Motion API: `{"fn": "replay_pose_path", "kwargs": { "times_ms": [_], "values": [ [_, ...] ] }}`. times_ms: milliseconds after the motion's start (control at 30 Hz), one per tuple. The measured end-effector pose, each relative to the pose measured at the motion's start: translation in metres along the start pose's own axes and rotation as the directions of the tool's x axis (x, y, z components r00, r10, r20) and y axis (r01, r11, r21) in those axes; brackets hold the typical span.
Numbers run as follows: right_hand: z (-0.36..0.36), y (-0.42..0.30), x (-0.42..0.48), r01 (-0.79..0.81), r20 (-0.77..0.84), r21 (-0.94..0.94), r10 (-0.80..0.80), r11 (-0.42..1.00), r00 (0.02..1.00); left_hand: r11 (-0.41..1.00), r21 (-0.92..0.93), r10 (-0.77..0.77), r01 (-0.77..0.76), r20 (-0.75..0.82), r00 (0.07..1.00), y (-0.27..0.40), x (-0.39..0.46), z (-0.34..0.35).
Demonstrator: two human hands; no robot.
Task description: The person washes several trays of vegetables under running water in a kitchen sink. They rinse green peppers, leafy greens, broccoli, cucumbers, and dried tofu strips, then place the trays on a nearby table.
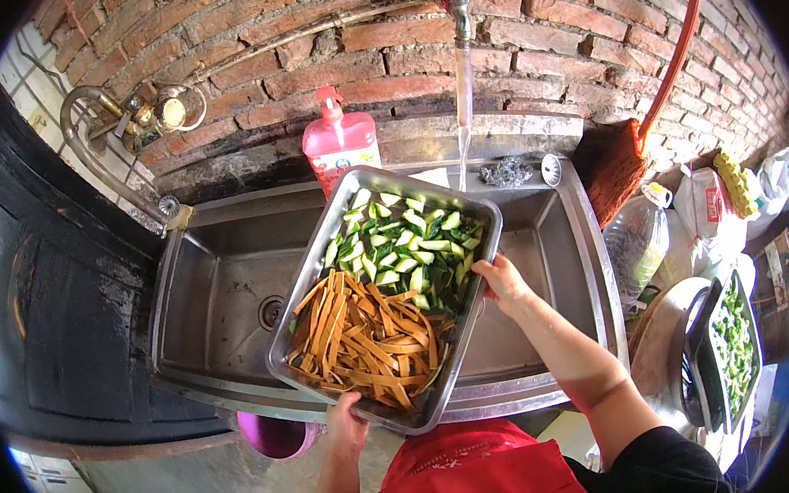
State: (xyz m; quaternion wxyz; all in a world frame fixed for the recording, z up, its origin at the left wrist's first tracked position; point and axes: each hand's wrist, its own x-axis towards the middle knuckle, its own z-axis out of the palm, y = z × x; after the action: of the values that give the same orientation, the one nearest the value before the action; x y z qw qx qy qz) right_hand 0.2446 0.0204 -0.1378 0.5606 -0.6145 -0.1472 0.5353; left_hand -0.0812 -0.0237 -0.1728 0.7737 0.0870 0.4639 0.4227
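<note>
A rectangular stainless steel tray [497, 228] is held at a slant above the double-basin sink [230, 370]. My left hand [347, 420] grips its near rim, thumb on top. On the far right side, my right hand [503, 281] grips the rim, its fingers partly hidden under the tray. Cut green cucumber-like pieces [405, 252] fill the far half. Brown strips [374, 338], perhaps dried tofu, lie across the near half. Beyond the tray, water [462, 158] runs down from the tap [462, 5]; where it lands is hidden.
A pink pump bottle [339, 139] and a steel wool scourer [505, 172] stand along the sink's back ledge. At right are a red broom [628, 165], bags and another tray of green pieces [735, 348]. A purple bucket [277, 433] sits below the sink; a dark door [81, 327] is left.
</note>
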Motion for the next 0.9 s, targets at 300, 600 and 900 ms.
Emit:
{"fn": "replay_pose_path", "kwargs": {
  "times_ms": [300, 600, 900],
  "values": [
    [-0.024, -0.054, 0.08, -0.073, 0.235, 0.109, 0.046, 0.991, 0.971, 0.954, -0.188, 0.228, -0.234, -0.056, 0.972, -0.015, -0.012, 0.02],
    [0.015, -0.082, 0.187, -0.053, 0.094, 0.377, 0.018, 0.925, 0.995, 0.937, -0.135, 0.297, -0.323, -0.181, 0.938, -0.013, -0.034, 0.013],
    [0.034, -0.117, 0.171, 0.083, 0.206, 0.172, -0.118, 0.982, 0.971, 0.937, -0.081, 0.326, -0.34, -0.149, 0.934, -0.004, -0.05, 0.029]
  ]
}}
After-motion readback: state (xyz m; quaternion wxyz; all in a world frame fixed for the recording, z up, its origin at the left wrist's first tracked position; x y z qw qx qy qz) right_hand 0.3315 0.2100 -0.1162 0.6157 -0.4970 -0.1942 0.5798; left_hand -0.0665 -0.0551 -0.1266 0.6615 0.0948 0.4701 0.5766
